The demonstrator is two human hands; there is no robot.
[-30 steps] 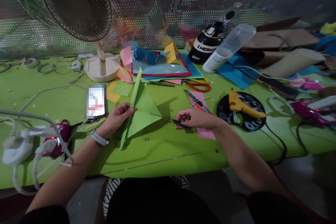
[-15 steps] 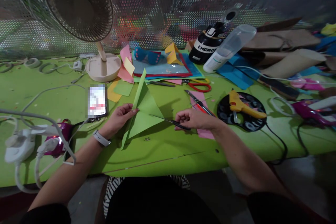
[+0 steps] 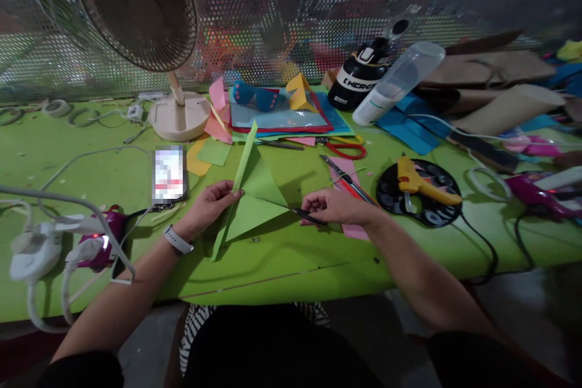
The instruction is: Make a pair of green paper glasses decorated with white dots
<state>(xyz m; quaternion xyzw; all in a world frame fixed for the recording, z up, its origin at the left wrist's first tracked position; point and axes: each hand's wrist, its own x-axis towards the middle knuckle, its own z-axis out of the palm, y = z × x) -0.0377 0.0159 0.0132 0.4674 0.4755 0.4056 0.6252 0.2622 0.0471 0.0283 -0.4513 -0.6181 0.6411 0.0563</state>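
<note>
The left hand (image 3: 213,208) has its grip closed on a light-green paper sheet (image 3: 254,219), thumb and fingers pinching a narrow folded strip along the left edge. The sheet is at the middle of the green surface (image 3: 273,282), between the two hands. The right hand (image 3: 328,206) grasps a slim black pointed tool (image 3: 310,217), whose kind is hard to tell; its thin front end meets the sheet's right corner, where a dark line runs inward. Beyond that hand, a utility knife (image 3: 344,178) lies across pink paper (image 3: 357,231), and a yellow glue gun (image 3: 421,187) rests on a round black tray (image 3: 386,197). Red-handled scissors (image 3: 348,151) lie farther back, and a smartphone (image 3: 169,174) is near the left hand.
</note>
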